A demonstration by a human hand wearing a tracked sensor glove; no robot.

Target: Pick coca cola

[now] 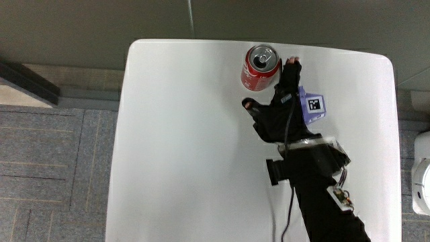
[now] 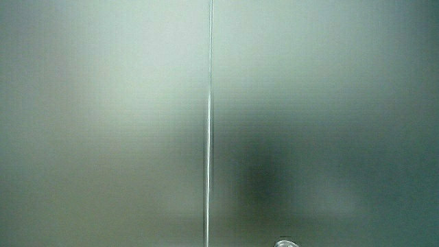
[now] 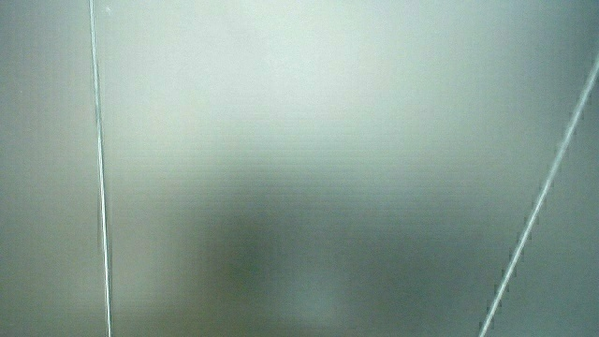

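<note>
A red Coca-Cola can (image 1: pixel 259 68) stands upright near the table's edge farthest from the person, its silver top facing up. The hand (image 1: pixel 277 101), in a black glove with a purple patterned cube (image 1: pixel 312 106) on its back, lies right beside the can. Its fingers (image 1: pixel 291 67) stretch along the can's side, and the thumb (image 1: pixel 249 104) is spread out nearer to the person than the can. The fingers are not closed around the can. Both side views show only a pale wall; in a side view, a sliver of the can's top (image 2: pixel 285 243) peeks in.
The white table (image 1: pixel 181 148) carries only the can and the hand. The forearm (image 1: pixel 329 202), with a black strap and a small wired board, reaches in from the person's edge. Grey carpet floor lies beside the table.
</note>
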